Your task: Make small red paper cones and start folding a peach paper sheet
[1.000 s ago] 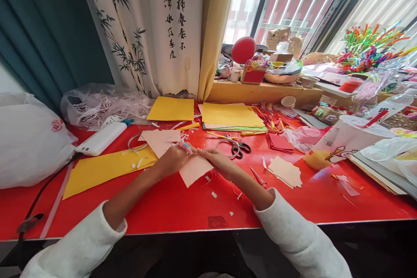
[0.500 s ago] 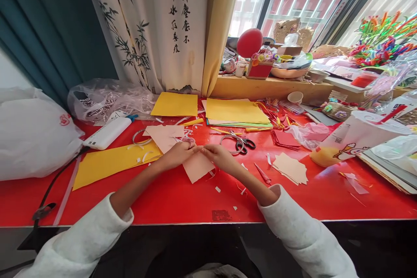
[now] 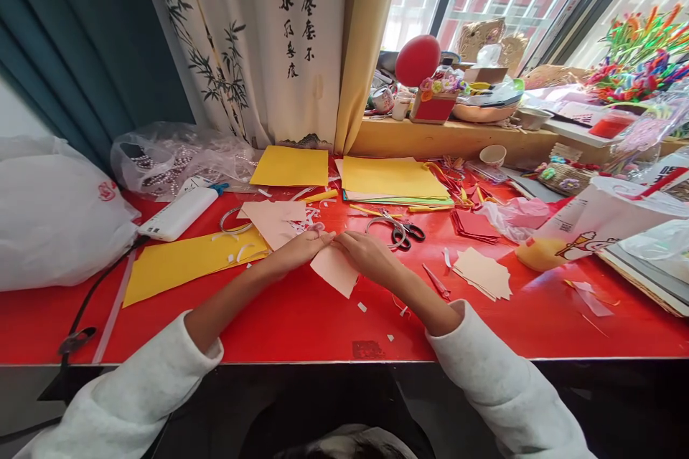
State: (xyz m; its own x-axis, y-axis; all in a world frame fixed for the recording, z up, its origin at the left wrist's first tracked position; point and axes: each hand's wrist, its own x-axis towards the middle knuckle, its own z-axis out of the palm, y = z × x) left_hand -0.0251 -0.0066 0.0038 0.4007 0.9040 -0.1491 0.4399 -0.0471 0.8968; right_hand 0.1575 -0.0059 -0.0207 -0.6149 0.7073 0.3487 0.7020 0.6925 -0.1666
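Note:
Over the middle of the red table, my left hand (image 3: 301, 249) and my right hand (image 3: 367, 254) meet at the fingertips, both closed. Between them they pinch the upper edge of a small pale pink piece of paper (image 3: 334, 272), which slants down toward me. A small pinkish thing shows at my left fingertips, too hidden to name. Just beyond my left hand lies a larger pale pink sheet (image 3: 277, 221) with white paper scraps (image 3: 306, 219) beside it. Black-handled scissors (image 3: 413, 232) and a metal ring (image 3: 385, 231) rest beyond my right hand.
Yellow sheets (image 3: 183, 265) lie at left, near a white plastic bag (image 3: 59, 215). A stack of coloured paper (image 3: 395, 178) is at the back. Cut cream pieces (image 3: 483, 272), red paper squares (image 3: 474, 226) and a drink cup (image 3: 586, 226) stand or lie to the right.
The small pale pink paper has turned and shifted slightly right between my hands. My right hand's fingers now cover more of its upper edge. The view has tilted a little downward.

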